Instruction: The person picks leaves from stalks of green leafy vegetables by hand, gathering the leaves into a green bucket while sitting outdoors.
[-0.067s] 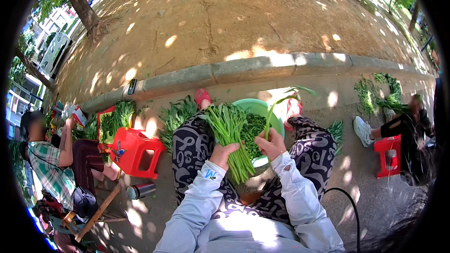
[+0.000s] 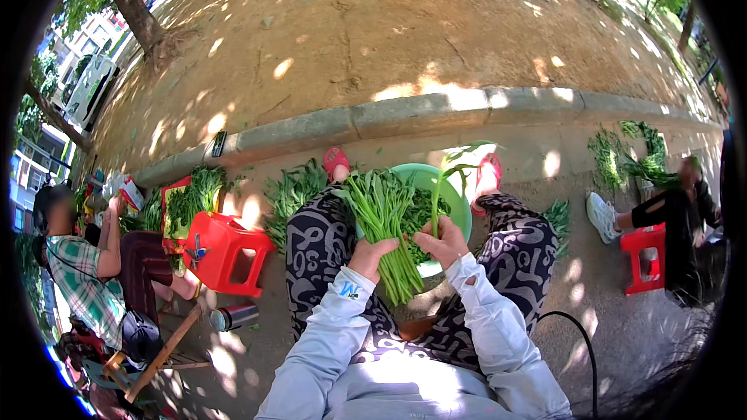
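Observation:
My left hand (image 2: 372, 258) is closed round a thick bunch of water spinach (image 2: 379, 206), long green stems with narrow leaves, slanting over my lap. My right hand (image 2: 442, 243) pinches a single water spinach stalk (image 2: 438, 194), which stands nearly upright with its leaves bending off to the right at the top. Below both hands, between my knees, sits a light green basin (image 2: 459, 188). Short cut green pieces (image 2: 432, 210) lie inside it, partly hidden by the bunch and my right hand.
More greens (image 2: 294, 190) lie on the ground left of my foot. A red stool (image 2: 226, 245) with scissors (image 2: 198, 252) on it and a flask (image 2: 234, 316) stand farther left, beside a seated person (image 2: 85, 264). Another person sits right, near a red stool (image 2: 644, 253). A curb (image 2: 311, 126) runs ahead.
My right hand has shifted slightly left, toward the bunch. The stalk in it has swung more upright. My left hand and the bunch stay in place.

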`<action>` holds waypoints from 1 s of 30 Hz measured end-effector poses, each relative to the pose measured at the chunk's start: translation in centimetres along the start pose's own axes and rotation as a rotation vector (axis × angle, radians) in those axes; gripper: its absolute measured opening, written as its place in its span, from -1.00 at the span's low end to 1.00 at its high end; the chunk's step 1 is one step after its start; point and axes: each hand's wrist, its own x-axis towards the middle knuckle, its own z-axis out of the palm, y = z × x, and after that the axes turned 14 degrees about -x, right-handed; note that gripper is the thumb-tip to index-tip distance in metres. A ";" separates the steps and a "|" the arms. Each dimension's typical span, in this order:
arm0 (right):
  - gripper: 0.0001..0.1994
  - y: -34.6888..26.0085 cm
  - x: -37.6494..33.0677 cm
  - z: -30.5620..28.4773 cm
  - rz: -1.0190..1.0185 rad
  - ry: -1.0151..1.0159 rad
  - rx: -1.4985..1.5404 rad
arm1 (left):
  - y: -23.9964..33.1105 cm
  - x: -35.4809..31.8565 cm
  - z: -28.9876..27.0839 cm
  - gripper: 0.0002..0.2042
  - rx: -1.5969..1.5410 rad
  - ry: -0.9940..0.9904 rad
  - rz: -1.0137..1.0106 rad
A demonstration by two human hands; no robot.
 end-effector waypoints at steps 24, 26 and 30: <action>-0.84 -0.7 -0.4 -1.9 0.092 -0.069 0.259 | 0.3 0.2 -0.7 -0.68 -0.126 -0.006 -0.075; -0.82 0.3 -0.2 -0.1 0.008 -0.099 0.066 | 0.1 0.1 -0.3 -0.64 -0.116 -0.024 -0.038; -0.81 0.0 -0.1 0.7 -0.024 -0.174 -0.053 | 0.2 -0.3 0.2 -0.62 -0.110 -0.068 -0.036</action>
